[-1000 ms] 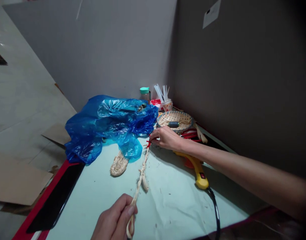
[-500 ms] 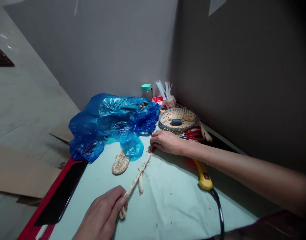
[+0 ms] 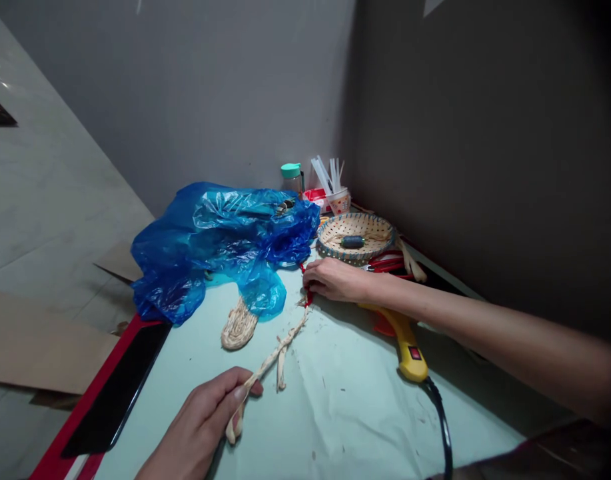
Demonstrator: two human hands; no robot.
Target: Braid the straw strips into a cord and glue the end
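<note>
A pale braided cord [image 3: 270, 360] runs slantwise over the pale green table cover. Its near end is pinched between the thumb and fingers of my left hand [image 3: 205, 413], with a folded tail hanging below. My right hand [image 3: 332, 280] is closed at the cord's far end, where a red tie [image 3: 308, 298] shows under the fingers; the exact grip is hidden. A short loose strand [image 3: 281, 373] sticks out from the middle of the cord. Left of it lies a flat coiled braid [image 3: 238, 327], partly under a blue plastic bag [image 3: 225, 233].
Beyond my right hand are a woven basket [image 3: 330, 250] holding a dark thread spool [image 3: 353, 241], and red-handled scissors [image 3: 390, 263]. A yellow glue gun [image 3: 410, 353] with a black cable lies right. A cup of glue sticks [image 3: 339, 201] and a jar [image 3: 291, 177] stand behind.
My left hand has shifted slightly left, and its fingers have loosened around the cord's near end, showing more of the folded tail. My right hand stays at the red tie.
</note>
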